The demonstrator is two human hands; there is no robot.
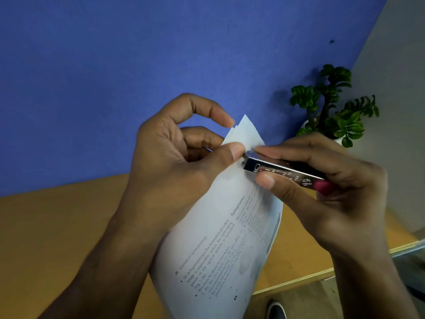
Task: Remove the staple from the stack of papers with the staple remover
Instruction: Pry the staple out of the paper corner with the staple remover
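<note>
Right hand [322, 180] gripping staple remover [282, 172], tip leftward at stapled corner of paper stack [220, 238] pinched by left hand [181, 162].

2 hands [174, 157], 1 paper stack [220, 238], 1 remover [285, 172], 1 plant [331, 107].

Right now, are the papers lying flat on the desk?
No, the papers are held up off the desk, pinched near the top corner by the left hand.
</note>
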